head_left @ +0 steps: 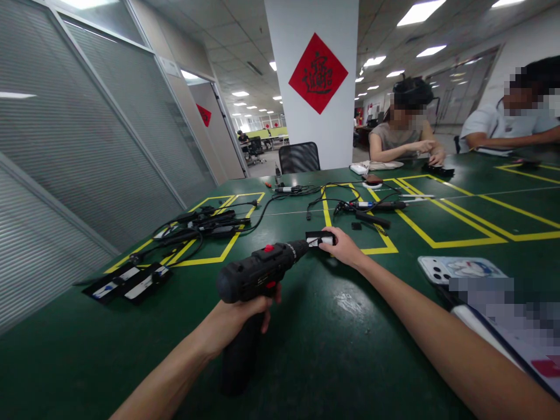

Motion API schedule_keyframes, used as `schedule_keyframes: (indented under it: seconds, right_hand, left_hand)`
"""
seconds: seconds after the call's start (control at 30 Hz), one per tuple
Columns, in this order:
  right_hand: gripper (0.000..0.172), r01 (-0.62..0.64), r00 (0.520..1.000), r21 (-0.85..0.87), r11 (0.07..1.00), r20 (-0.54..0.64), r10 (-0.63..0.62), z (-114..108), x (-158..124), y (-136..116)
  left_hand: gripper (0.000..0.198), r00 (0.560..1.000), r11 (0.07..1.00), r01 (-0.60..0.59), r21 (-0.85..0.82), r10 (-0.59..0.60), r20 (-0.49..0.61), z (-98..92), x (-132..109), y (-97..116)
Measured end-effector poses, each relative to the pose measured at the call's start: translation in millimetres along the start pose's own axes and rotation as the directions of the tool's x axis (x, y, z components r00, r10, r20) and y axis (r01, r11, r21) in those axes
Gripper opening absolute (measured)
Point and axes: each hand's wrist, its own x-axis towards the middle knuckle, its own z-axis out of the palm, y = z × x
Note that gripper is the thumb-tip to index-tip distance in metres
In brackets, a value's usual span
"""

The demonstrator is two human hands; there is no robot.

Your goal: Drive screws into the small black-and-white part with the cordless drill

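My left hand (pixel 254 312) is wrapped round the grip of a black cordless drill (pixel 258 269) with red buttons. The drill lies nearly level, its chuck pointing away and to the right. At the chuck's front end is a small black case with a white inside (pixel 314 240). My right hand (pixel 341 247) grips this case by its right side, thumb across the front. Whether the drill bit touches the case is too small to tell.
Black cables and devices (pixel 210 224) lie at the left, with two black-and-white pieces (pixel 144 281) nearer me. A pen-like black tool (pixel 376 205) lies beyond my right hand. A phone (pixel 464 268) rests at the right. Two people sit across the green table (pixel 350 350).
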Motion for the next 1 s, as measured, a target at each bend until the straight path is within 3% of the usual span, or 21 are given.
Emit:
schedule_keyframes:
  seconds: [0.37, 0.53, 0.7, 0.83, 1.0]
  right_hand:
    - [0.050, 0.081, 0.997, -0.062, 0.995, -0.012, -0.082, 1, -3, -8]
    - [0.045, 0.013, 1.000, -0.051, 0.999, -0.013, -0.014, -1, -2, -13]
    - [0.044, -0.064, 0.998, -0.043, 0.997, -0.017, 0.063, -3, 1, -18]
    - [0.043, -0.063, 0.998, -0.047, 0.997, -0.016, 0.062, -4, 4, -18]
    - [0.043, -0.033, 0.999, -0.044, 0.999, -0.018, 0.032, -3, 4, -14]
  left_hand:
    - [0.025, 0.999, 0.993, 0.010, 0.120, -0.016, 0.045, -15.5, -7, 3]
    - [0.023, 1.000, 0.963, -0.024, 0.270, 0.021, 0.013, -23.1, -8, -2]
    - [0.032, 0.997, 0.942, -0.062, 0.329, 0.075, -0.029, -19.0, -12, -6]
    - [0.035, 0.998, 0.920, 0.008, 0.391, 0.018, -0.063, -16.2, -17, -6]
    - [0.037, 0.995, 0.891, 0.087, 0.445, -0.100, 0.006, -20.3, -19, -6]
